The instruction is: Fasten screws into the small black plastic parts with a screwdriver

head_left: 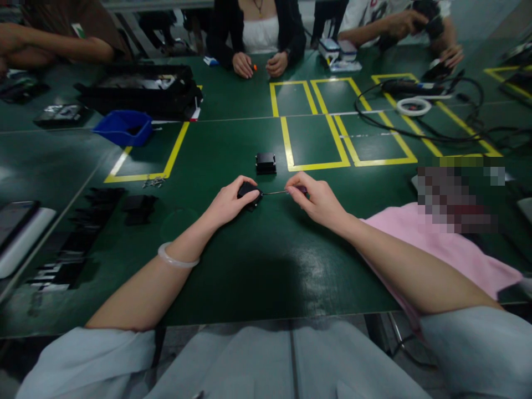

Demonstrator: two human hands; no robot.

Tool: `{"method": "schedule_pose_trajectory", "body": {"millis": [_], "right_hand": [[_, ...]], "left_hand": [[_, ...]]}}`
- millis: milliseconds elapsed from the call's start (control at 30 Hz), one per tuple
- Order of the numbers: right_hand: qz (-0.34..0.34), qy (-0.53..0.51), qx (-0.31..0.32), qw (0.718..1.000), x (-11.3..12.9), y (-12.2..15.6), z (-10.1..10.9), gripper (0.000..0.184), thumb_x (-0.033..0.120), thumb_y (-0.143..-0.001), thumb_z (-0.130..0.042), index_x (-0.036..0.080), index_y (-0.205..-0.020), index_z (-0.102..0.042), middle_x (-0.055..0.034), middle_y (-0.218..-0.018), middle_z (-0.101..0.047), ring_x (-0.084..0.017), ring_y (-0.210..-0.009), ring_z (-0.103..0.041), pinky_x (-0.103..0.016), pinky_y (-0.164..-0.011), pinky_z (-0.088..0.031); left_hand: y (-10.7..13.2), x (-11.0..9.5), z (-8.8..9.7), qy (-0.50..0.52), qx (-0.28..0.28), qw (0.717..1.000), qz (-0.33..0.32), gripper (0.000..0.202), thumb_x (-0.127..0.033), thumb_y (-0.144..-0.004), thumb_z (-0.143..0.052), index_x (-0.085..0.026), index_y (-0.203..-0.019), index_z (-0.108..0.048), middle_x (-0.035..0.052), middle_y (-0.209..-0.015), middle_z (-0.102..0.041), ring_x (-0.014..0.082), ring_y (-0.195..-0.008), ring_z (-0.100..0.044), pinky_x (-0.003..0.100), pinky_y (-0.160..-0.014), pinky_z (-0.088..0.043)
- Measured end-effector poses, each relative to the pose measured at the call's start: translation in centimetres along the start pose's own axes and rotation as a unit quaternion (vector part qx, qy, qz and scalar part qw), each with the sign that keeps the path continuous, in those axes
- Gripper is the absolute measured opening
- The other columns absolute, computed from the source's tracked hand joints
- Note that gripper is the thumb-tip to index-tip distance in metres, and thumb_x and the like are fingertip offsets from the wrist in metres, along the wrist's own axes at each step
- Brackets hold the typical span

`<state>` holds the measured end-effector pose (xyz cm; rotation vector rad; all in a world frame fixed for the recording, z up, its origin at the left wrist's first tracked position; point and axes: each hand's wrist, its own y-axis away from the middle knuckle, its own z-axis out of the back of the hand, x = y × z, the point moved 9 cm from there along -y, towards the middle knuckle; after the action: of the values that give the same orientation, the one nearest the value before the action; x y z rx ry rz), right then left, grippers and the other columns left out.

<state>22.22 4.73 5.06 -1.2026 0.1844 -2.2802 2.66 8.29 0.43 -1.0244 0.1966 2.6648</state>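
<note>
Presently, we are grasping a black block (246, 189) with our left fingers (249, 197) and a screwdriver (275, 193) with our right fingers (300, 179).

Dim, cool indoor light, its source out of view, leaves the scene muted and slightly hazy. The green desk (233, 249) has a pale sheen at far left and a soft glare right of centre, with a broad, soft-edged dark shadow near its front edge. The black part (247, 192) in the left hand (233, 200) loses its detail to darkness. Wide-angle stretching bends the outer edges, where things look smeared. Square mosaic blocks hide a patch above the pink cloth (397, 223).
</note>
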Motion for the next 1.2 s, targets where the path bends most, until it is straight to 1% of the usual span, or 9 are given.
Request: {"method": "schedule_pose_trajectory", "body": {"millis": [167,367,567,633,767,900,1000,1133,1200], "right_hand": [[0.01,0.013,-0.023,1.0,0.13,0.09,0.29,0.013,0.026,-0.096,-0.051,0.022,-0.107,-0.055,-0.0017,-0.085,-0.064,-0.017,-0.078,-0.061,-0.03,-0.071,-0.042],[-0.021,-0.001,0.004,1.0,-0.39,-0.07,0.11,0.015,0.036,-0.099,-0.049,0.023,-0.097,-0.056,0.0027,-0.07,-0.059,-0.013,-0.06,-0.054,-0.028,-0.063,-0.037],[0.011,0.019,-0.026,0.999,0.13,0.04,0.38,0.015,0.026,-0.096,-0.05,0.021,-0.108,-0.057,-0.0034,-0.088,-0.066,-0.017,-0.079,-0.061,-0.03,-0.072,-0.042],[0.01,0.02,-0.026,0.999,-0.01,0.03,0.36,0.015,0.027,-0.096,-0.05,0.021,-0.108,-0.057,-0.0042,-0.091,-0.066,-0.018,-0.083,-0.062,-0.03,-0.073,-0.042],[-0.009,0.016,-0.013,1.0,-0.44,-0.06,0.31,0.014,0.034,-0.098,-0.052,0.022,-0.1,-0.058,-0.0013,-0.082,-0.065,-0.017,-0.074,-0.062,-0.029,-0.069,-0.04],[-0.016,0.018,-0.001,1.0,-0.43,-0.05,0.22,0.015,0.035,-0.098,-0.051,0.022,-0.097,-0.059,0.0011,-0.074,-0.063,-0.014,-0.063,-0.057,-0.028,-0.064,-0.038],[-0.007,0.013,-0.007,1.0,-0.25,0.0,0.21,0.012,0.031,-0.098,-0.051,0.022,-0.101,-0.058,0.0005,-0.076,-0.063,-0.015,-0.066,-0.058,-0.028,-0.065,-0.039],[0.012,0.007,-0.024,1.0,-0.1,0.04,0.36,0.013,0.025,-0.096,-0.05,0.022,-0.108,-0.056,-0.0022,-0.087,-0.066,-0.017,-0.079,-0.063,-0.03,-0.072,-0.043],[0.004,0.004,-0.021,1.0,-0.35,0.0,0.35,0.012,0.026,-0.097,-0.051,0.021,-0.107,-0.056,-0.0016,-0.084,-0.065,-0.016,-0.076,-0.062,-0.029,-0.07,-0.042]], "left_hand": [[0.09,-0.08,0.0,0.006,-0.002,1.0,-0.004,0.047,-0.06,-0.091,-0.055,-0.022,-0.118,-0.062,0.0058,-0.105,-0.067,0.023,-0.087,-0.061,0.033,-0.074,-0.044],[0.09,0.05,-0.09,0.011,0.0,1.0,-0.003,0.048,-0.06,-0.091,-0.055,-0.022,-0.119,-0.062,0.0057,-0.105,-0.068,0.0235,-0.088,-0.062,0.033,-0.075,-0.045],[-0.02,0.07,-0.1,0.01,-0.002,1.0,-0.007,0.047,-0.06,-0.091,-0.055,-0.022,-0.118,-0.062,0.0057,-0.106,-0.068,0.0236,-0.09,-0.062,0.033,-0.076,-0.045],[-0.02,0.07,-0.09,0.01,-0.002,1.0,-0.009,0.046,-0.059,-0.091,-0.055,-0.021,-0.117,-0.062,0.0058,-0.105,-0.068,0.0235,-0.09,-0.062,0.033,-0.076,-0.045],[-0.01,0.05,-0.07,0.012,-0.002,1.0,-0.012,0.047,-0.06,-0.091,-0.055,-0.022,-0.117,-0.062,0.0056,-0.105,-0.068,0.0236,-0.09,-0.062,0.033,-0.076,-0.045],[0.0,0.09,-0.07,0.009,0.0,1.0,-0.009,0.046,-0.06,-0.091,-0.055,-0.022,-0.117,-0.063,0.0057,-0.106,-0.068,0.0239,-0.09,-0.062,0.033,-0.075,-0.045],[0.02,0.08,-0.1,0.011,0.002,1.0,-0.006,0.046,-0.06,-0.091,-0.055,-0.023,-0.117,-0.062,0.0058,-0.105,-0.067,0.0238,-0.09,-0.062,0.033,-0.074,-0.045],[0.04,0.01,-0.08,0.012,0.002,1.0,-0.008,0.046,-0.06,-0.091,-0.055,-0.023,-0.117,-0.062,0.0058,-0.106,-0.067,0.0238,-0.091,-0.062,0.033,-0.074,-0.046],[0.03,0.02,-0.08,0.011,0.003,1.0,-0.007,0.046,-0.06,-0.091,-0.054,-0.023,-0.117,-0.062,0.006,-0.106,-0.068,0.0239,-0.091,-0.062,0.033,-0.074,-0.047]]}}
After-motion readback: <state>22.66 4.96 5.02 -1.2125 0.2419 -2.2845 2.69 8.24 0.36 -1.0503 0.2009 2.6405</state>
